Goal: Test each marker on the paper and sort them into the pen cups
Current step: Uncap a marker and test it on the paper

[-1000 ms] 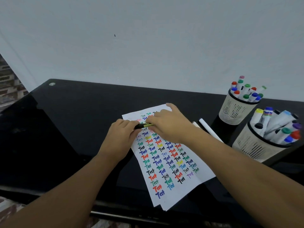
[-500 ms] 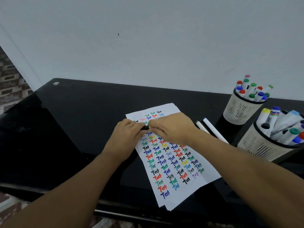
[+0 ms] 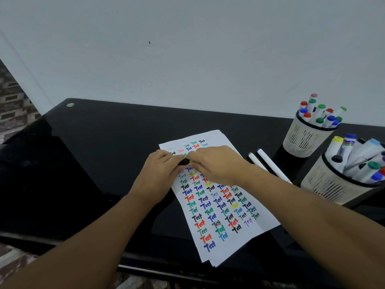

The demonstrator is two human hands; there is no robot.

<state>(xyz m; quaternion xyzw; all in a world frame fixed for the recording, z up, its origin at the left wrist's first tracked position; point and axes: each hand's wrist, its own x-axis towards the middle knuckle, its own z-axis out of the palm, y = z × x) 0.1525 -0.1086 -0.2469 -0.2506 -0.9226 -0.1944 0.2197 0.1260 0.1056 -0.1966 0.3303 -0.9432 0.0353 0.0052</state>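
Marker [image 3: 185, 161], dark-bodied with a yellow-green tip showing, sits above the test-covered paper [image 3: 220, 205], pinched at both ends by the curled fingers of the left hand [image 3: 158, 174] and right hand [image 3: 216, 163].

- The black desk top [image 3: 87, 163] was seen to be glossy, glass-like and mirror-smooth.
- The test sheets [image 3: 220, 207] were matt white paper.
- Both pen cups [image 3: 302, 140] [image 3: 331, 184] were slotted, matt cream plastic.
- The loose white markers [image 3: 268, 163] were smooth plastic.
- The wall [image 3: 187, 59] was painted matt.
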